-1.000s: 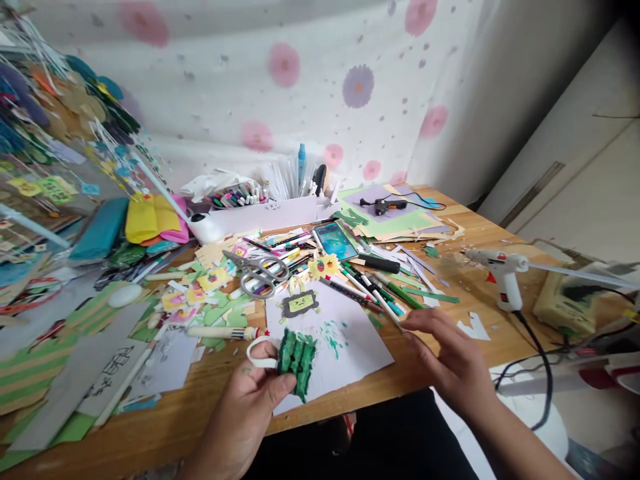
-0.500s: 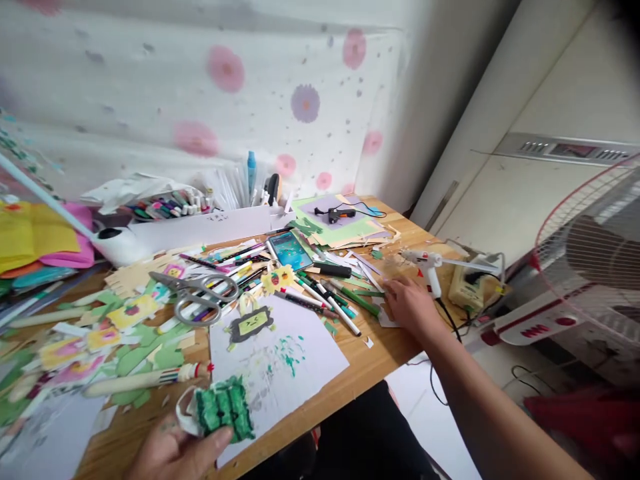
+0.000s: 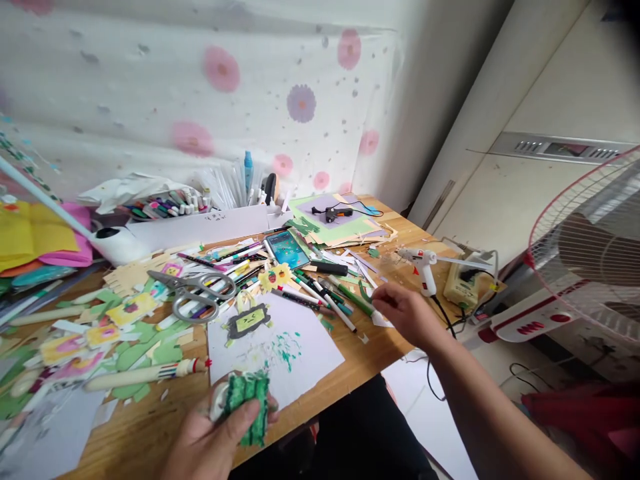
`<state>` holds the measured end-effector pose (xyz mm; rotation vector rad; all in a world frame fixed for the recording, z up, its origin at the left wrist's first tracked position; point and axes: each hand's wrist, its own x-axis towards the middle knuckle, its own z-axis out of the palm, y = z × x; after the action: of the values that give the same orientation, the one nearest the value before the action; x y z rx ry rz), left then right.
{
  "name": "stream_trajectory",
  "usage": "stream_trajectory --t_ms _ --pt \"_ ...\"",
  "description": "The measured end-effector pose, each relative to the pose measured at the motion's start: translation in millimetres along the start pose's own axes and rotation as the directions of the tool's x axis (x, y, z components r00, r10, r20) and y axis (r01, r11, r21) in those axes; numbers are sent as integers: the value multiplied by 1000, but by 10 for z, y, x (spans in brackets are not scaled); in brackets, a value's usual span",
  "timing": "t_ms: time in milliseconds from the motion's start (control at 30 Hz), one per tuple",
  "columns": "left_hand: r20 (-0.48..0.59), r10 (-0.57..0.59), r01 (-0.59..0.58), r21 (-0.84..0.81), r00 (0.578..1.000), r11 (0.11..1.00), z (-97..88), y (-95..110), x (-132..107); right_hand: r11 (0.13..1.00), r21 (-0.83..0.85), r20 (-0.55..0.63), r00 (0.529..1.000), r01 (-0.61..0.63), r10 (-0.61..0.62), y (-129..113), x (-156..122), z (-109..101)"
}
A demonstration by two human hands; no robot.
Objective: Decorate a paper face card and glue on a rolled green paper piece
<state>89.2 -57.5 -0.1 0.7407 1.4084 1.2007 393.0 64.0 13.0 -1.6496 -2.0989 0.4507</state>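
My left hand (image 3: 215,427) grips a small green painted craft piece (image 3: 247,403) with ridged bands, a white loop at its left side and the thumb across its front. It is above the near edge of a white paint-marked sheet (image 3: 305,363). Over the table's right part, my right hand (image 3: 403,310) has its fingertips pinched on a narrow green paper strip (image 3: 364,292). Just left of those fingers lie several markers (image 3: 333,307) and paper scraps. A dark-framed cutout with a drawn face (image 3: 249,323) rests on the sheet.
Grey-handled scissors (image 3: 197,293) lie on the pile at left. A white glue gun (image 3: 424,270) stands right of my right hand, its cord running past a power strip (image 3: 463,283). Further back are a phone (image 3: 287,249) and a black glue gun (image 3: 337,214). A fan (image 3: 575,267) stands at right.
My left hand has moved right and up with the green craft piece, turning it, with the thumb now across it. My right hand has risen slightly from the tabletop, pinching the green strip.
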Motion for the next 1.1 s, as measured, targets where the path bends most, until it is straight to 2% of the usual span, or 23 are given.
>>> stream_trajectory --t_ms 33,67,133,167,233,300,400,600,733,900,1033,1100 --pt "36 120 -124 130 992 984 25 35 -28 992 118 11 999 36 -37 -129 -62 32" --pt "112 243 -264 261 964 928 57 91 -59 975 213 35 996 68 -78 -266 -123 69" --pt "347 459 -573 423 818 702 127 240 -112 932 336 93 980 136 -176 -533 -232 136" --pt "421 521 -670 472 743 573 154 319 -129 911 379 128 965 165 -228 -653 -276 159" --pt "610 497 -786 492 617 373 175 451 -138 869 450 180 932 207 -316 -851 -341 179" --pt "700 429 -821 497 571 282 149 526 -125 839 493 209 904 231 -372 -989 -377 172" --pt "698 414 -811 503 584 297 81 545 -105 822 512 223 885 250 -408 -1107 -400 148" --pt "576 454 -722 419 680 550 76 476 -109 801 530 212 871 279 -444 -1188 -431 182" --pt "498 461 -663 381 734 644 67 447 -93 802 520 182 879 294 -440 -1190 -427 230" --pt "485 410 -606 372 773 703 39 432 -65 800 516 145 888 308 -435 -1199 -410 267" --pt "381 407 -527 297 830 796 55 379 -71 736 612 52 914 290 -403 -1236 -424 338" --pt "306 393 -472 255 867 844 54 334 -77 675 699 16 940 234 -341 -1240 -419 381"
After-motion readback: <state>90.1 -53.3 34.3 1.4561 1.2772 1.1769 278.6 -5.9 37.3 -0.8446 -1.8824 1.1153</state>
